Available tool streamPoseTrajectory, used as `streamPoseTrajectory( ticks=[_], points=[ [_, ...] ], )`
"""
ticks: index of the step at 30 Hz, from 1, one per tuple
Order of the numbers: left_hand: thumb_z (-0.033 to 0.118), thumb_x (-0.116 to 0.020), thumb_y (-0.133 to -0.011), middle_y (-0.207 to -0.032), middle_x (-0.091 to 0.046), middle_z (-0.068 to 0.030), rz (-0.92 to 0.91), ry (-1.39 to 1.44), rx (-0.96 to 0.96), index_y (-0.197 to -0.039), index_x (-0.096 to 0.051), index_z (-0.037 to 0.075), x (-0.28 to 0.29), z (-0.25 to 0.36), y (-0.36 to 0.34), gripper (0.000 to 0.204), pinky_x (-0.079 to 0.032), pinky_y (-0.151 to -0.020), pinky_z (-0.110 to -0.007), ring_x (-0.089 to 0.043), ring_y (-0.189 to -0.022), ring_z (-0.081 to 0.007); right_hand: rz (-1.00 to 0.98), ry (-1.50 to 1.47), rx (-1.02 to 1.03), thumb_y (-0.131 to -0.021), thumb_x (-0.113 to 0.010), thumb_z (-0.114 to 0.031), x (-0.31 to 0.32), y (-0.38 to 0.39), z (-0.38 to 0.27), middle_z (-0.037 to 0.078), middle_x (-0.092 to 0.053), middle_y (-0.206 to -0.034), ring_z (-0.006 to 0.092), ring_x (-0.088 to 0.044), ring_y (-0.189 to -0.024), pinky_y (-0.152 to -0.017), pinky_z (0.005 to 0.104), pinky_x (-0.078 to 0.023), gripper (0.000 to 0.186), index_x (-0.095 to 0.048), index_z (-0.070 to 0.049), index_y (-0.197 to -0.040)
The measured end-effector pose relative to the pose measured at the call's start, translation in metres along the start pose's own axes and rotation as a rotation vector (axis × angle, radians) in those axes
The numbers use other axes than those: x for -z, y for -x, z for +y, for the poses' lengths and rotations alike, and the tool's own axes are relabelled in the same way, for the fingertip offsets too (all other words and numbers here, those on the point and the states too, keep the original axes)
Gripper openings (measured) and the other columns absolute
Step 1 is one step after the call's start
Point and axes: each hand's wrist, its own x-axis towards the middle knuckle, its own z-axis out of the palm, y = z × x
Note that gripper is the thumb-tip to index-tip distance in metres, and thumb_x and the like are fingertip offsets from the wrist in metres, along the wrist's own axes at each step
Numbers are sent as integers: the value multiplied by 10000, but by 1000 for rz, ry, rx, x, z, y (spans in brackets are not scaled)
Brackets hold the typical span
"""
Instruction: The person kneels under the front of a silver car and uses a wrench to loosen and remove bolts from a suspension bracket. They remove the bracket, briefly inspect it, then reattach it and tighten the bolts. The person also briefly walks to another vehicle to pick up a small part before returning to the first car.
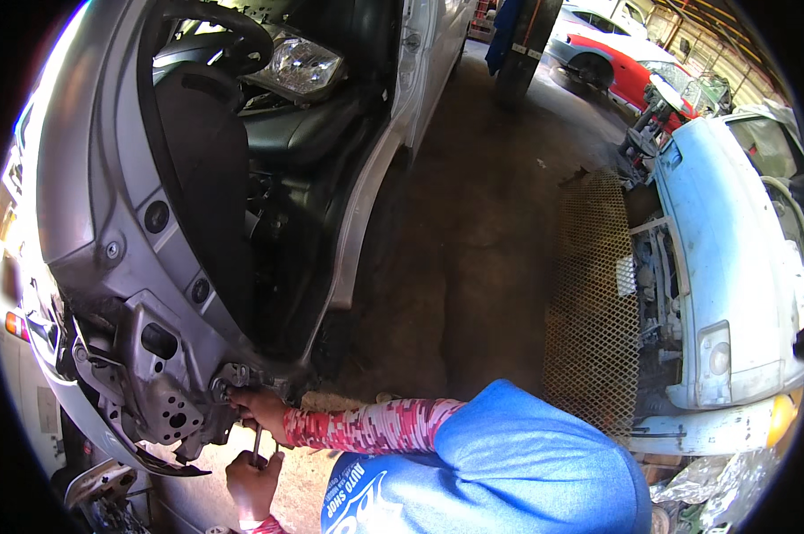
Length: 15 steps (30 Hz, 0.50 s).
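My right hand (261,413), in a red-and-white patterned sleeve, reaches across to a small metal bracket (231,381) on the grey car body (110,191). Its fingers are curled against the bracket, and what they grip is hidden. Below it, my left hand (252,486) is closed around a thin rod-shaped tool (257,443), its shaft standing up toward the right hand. The tool's far end cannot be seen clearly. Beside both hands is a bare metal panel (163,354) pierced with several holes.
A loose headlight (302,66) lies inside the cabin, near the steering wheel (242,28). Yellowish expanded-metal mesh (593,303) lies to the right, beside a light-blue vehicle (731,258). A dark post (527,53) and a red-and-white car (620,67) are at the back.
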Motion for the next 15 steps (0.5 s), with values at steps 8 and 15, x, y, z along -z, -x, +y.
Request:
streamPoseTrajectory(
  ticks=[8, 15],
  points=[
    [208, -874, -565, -787, -629, -141, 409, -10, -213, -847, -628, -17, 106, 50, 41, 437, -498, -649, -371, -626, -702, -255, 131, 299, 266, -903, -638, -472, 9, -14, 18, 8, -547, -661, 116, -457, -589, -538, 294, -360, 433, -618, -57, -780],
    [309, -750, -750, -734, -688, -201, -121, 411, -100, -833, -671, -41, -130, -53, -54, 368, -516, -653, -429, -695, -744, -383, 83, 421, 318, -903, -628, -516, 19, -12, 18, -4, -530, -666, 130, -469, -637, -588, 333, -385, 490, -638, -35, -812]
  ],
)
